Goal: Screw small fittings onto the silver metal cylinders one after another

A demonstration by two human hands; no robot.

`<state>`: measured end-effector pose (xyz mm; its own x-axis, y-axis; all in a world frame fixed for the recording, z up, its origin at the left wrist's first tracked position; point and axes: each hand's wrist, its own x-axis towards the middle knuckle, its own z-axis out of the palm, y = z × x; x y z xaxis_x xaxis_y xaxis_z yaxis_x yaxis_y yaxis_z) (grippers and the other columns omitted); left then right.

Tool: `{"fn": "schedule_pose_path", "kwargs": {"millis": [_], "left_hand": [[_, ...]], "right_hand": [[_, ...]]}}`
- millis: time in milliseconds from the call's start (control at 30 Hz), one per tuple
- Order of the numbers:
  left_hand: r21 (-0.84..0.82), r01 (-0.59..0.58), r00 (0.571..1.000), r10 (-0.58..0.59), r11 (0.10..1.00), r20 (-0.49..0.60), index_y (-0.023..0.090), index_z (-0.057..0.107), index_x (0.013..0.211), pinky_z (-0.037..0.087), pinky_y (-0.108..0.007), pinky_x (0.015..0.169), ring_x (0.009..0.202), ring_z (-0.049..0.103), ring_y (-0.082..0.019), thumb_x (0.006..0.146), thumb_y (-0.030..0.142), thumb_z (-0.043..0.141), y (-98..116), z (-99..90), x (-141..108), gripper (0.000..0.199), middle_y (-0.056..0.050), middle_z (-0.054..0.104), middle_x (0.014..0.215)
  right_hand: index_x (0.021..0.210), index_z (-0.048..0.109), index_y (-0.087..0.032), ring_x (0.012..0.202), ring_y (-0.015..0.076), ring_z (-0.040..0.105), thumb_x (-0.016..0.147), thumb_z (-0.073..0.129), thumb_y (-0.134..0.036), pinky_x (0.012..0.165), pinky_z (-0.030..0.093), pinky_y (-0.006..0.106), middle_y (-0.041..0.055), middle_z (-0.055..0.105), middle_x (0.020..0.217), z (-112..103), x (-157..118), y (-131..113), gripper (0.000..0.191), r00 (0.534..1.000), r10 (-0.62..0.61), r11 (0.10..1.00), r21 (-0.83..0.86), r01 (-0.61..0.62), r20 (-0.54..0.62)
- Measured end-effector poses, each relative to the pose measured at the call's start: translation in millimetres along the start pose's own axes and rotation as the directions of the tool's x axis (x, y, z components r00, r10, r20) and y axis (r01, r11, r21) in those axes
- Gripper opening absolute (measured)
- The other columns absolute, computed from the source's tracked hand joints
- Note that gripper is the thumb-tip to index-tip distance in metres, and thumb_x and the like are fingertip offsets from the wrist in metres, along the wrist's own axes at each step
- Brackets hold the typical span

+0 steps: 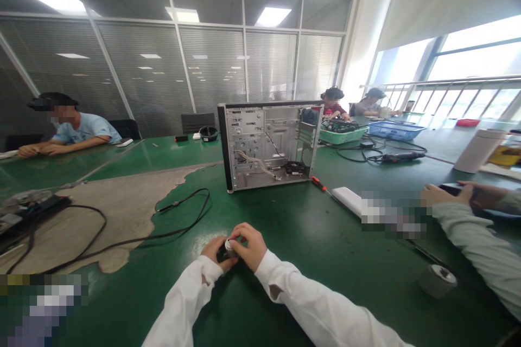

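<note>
Both my hands meet over the green table [285,249], near its front edge. Between them is a small light grey cylindrical object [230,248]. My left hand [217,255] wraps round it from the left, with something dark by its fingers that is too small to make out. From the right, my right hand [249,246] presses thumb and fingers on the top of the cylinder. Beyond my hands stands an open computer case [271,146], upright, with loose cables and a black fan inside.
An orange screwdriver [318,184] and a white box [350,200] lie right of the case. A grey cylinder [437,282] stands at front right, near another person's hands [448,195]. A black cable [163,234] runs across the left. Baskets [344,134] and seated people are farther back.
</note>
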<state>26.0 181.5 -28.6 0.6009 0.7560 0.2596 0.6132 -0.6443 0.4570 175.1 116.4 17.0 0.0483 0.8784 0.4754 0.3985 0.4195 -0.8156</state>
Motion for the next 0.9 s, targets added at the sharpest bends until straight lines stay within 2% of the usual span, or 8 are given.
{"fn": "schedule_pose_path", "kwargs": {"millis": [100, 233, 367, 533, 600, 700, 767, 900], "left_hand": [[-0.002, 0.000, 1.000, 0.000, 1.000, 0.003, 0.015, 0.052, 0.090, 0.043, -0.032, 0.072, 0.080, 0.054, -0.020, 0.056, 0.039, 0.061, 0, 0.3, 0, 0.043, -0.006, 0.058, 0.086], [-0.016, -0.003, 1.000, 0.003, 1.000, -0.002, 0.016, 0.053, 0.091, 0.043, -0.033, 0.073, 0.082, 0.054, -0.021, 0.056, 0.039, 0.061, 3, -1.7, 0, 0.042, -0.005, 0.059, 0.087], [-0.018, 0.019, 1.000, -0.019, 1.000, -0.003, 0.017, 0.053, 0.091, 0.042, -0.032, 0.074, 0.082, 0.053, -0.021, 0.055, 0.037, 0.062, 8, -4.9, -2, 0.042, -0.005, 0.058, 0.088], [-0.019, 0.019, 1.000, -0.020, 1.000, -0.017, 0.016, 0.054, 0.091, 0.042, -0.031, 0.072, 0.080, 0.053, -0.020, 0.056, 0.036, 0.062, 12, -8.2, -3, 0.042, -0.005, 0.057, 0.085], [-0.015, 0.023, 1.000, -0.023, 1.000, -0.020, 0.016, 0.054, 0.090, 0.042, -0.031, 0.073, 0.081, 0.053, -0.020, 0.055, 0.036, 0.062, 13, -8.9, -3, 0.040, -0.004, 0.058, 0.085], [-0.015, 0.024, 0.999, -0.024, 1.000, -0.023, 0.016, 0.054, 0.089, 0.042, -0.031, 0.074, 0.081, 0.053, -0.020, 0.055, 0.035, 0.063, 14, -9.3, -3, 0.040, -0.005, 0.058, 0.085], [-0.020, 0.022, 0.999, -0.022, 1.000, -0.029, 0.015, 0.054, 0.090, 0.042, -0.031, 0.074, 0.081, 0.054, -0.020, 0.055, 0.034, 0.063, 14, -9.4, -4, 0.041, -0.006, 0.058, 0.086], [-0.022, 0.022, 0.999, -0.023, 1.000, -0.041, 0.016, 0.055, 0.088, 0.042, -0.031, 0.076, 0.083, 0.054, -0.020, 0.055, 0.034, 0.063, 15, -10.3, -4, 0.039, -0.005, 0.058, 0.086]], "right_hand": [[0.071, 0.058, -0.019, 0.079, 0.0120, 0.049, 0.066, 0.053, -0.017, 0.065, 0.041, 0.023, 0.0016, 0.054, 0.080, -1, 2, -3, 0.007, 0.999, -0.036, 0.999, -0.030, 0.036, 0.002], [0.074, 0.056, -0.017, 0.078, 0.0109, 0.049, 0.070, 0.050, -0.017, 0.066, 0.041, 0.022, 0.0023, 0.054, 0.080, -9, 5, -9, 0.007, 0.994, -0.097, 0.995, -0.035, 0.095, -0.057], [0.076, 0.056, -0.017, 0.075, 0.0100, 0.050, 0.073, 0.047, -0.018, 0.064, 0.041, 0.022, 0.0024, 0.055, 0.079, -19, 7, 5, 0.009, 0.991, -0.096, 0.992, -0.092, 0.088, -0.090], [0.070, 0.060, -0.020, 0.081, 0.0138, 0.049, 0.066, 0.056, -0.022, 0.074, 0.038, 0.029, 0.0022, 0.057, 0.082, -28, 7, 50, 0.006, 0.991, 0.014, 0.921, -0.387, 0.039, 0.132], [0.068, 0.061, -0.022, 0.082, 0.0150, 0.049, 0.063, 0.060, -0.025, 0.075, 0.037, 0.030, 0.0011, 0.058, 0.081, -33, 8, 64, 0.006, 0.980, 0.023, 0.910, -0.410, 0.062, 0.199], [0.078, 0.062, -0.024, 0.085, 0.0153, 0.050, 0.056, 0.065, -0.030, 0.077, 0.037, 0.030, 0.0000, 0.058, 0.087, -46, 12, 78, 0.023, 0.965, -0.008, 0.913, -0.392, 0.114, 0.263], [0.085, 0.060, -0.023, 0.086, 0.0146, 0.050, 0.054, 0.066, -0.028, 0.078, 0.037, 0.029, 0.0004, 0.057, 0.091, -56, 15, 84, 0.032, 0.958, -0.025, 0.913, -0.383, 0.138, 0.285], [0.085, 0.060, -0.020, 0.085, 0.0133, 0.050, 0.062, 0.056, -0.015, 0.080, 0.036, 0.028, 0.0024, 0.058, 0.089, -69, 18, 93, 0.024, 0.968, -0.029, 0.901, -0.414, 0.134, 0.251]]}}
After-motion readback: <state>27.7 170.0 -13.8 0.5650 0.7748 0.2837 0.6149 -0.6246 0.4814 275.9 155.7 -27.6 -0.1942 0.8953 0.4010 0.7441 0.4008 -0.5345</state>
